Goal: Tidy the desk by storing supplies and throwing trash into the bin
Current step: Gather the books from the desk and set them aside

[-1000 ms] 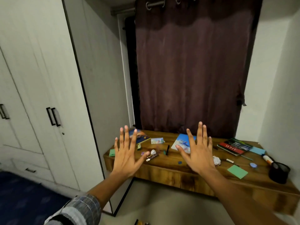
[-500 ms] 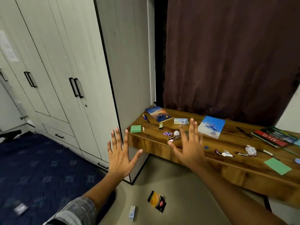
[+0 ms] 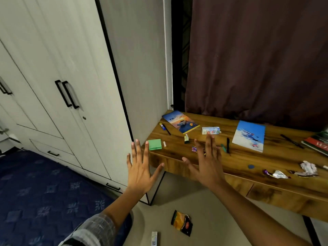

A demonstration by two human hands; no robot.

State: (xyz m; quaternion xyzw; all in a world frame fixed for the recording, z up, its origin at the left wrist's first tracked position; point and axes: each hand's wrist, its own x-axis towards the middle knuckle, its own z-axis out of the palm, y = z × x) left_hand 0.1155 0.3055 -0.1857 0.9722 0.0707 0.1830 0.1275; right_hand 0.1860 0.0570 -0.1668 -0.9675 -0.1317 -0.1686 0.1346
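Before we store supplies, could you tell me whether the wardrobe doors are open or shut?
Shut: both wardrobe doors lie flush, their handles side by side.

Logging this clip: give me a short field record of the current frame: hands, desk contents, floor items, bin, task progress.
left hand: left hand raised, fingers spread, holds nothing
right hand: right hand raised, fingers spread, holds nothing
desk: wooden desk beside a white wardrobe
supplies on desk: green sticky notes, two blue-covered notebooks, black pen, small carton
trash on desk: crumpled paper, foil wrappers
floor: snack packet, small white box
bin: not in view
progress: nothing picked up yet
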